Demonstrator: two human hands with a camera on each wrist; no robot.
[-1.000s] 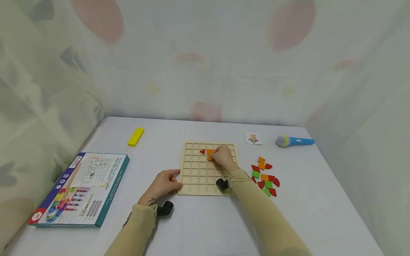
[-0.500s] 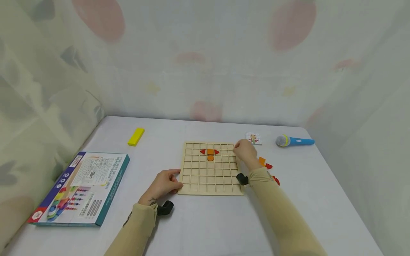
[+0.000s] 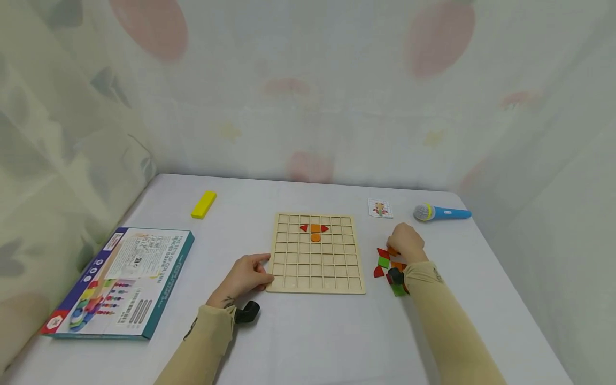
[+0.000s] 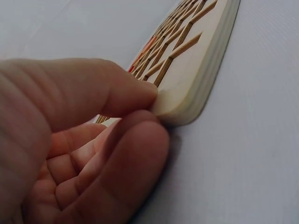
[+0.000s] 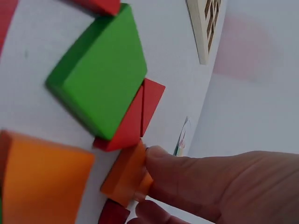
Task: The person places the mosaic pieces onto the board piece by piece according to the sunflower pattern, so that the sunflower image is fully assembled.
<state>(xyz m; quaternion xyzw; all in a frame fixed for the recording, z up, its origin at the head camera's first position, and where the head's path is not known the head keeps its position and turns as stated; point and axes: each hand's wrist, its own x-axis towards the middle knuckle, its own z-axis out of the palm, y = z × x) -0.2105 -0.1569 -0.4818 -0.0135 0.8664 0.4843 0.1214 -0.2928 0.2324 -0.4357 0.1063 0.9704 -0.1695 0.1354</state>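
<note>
A wooden grid board [image 3: 337,270] lies in the middle of the table. My left hand [image 3: 243,278] holds its left edge near the front corner, thumb and fingertips at the rim. In the board's cells sit an orange square [image 3: 315,228], a red triangle [image 3: 304,228] and another red triangle [image 3: 324,229] on either side of it, and an orange disc [image 3: 315,238] below. To the right, my right hand [image 3: 406,243] is over the loose pieces and pinches an orange block [image 5: 124,175], seen in the right wrist view. Its far fingers are partly hidden.
Loose pieces lie right of the board, among them a green block [image 3: 383,262] and a red quarter-round piece [image 3: 378,272]. Behind them are a pattern card [image 3: 380,208] and a toy microphone [image 3: 443,213]. A box [image 3: 120,283] and a yellow block [image 3: 204,205] lie left.
My right hand has left the board and moved right to the loose pieces. The red triangle right of the orange square has come into view. My left hand stays at the board's edge.
</note>
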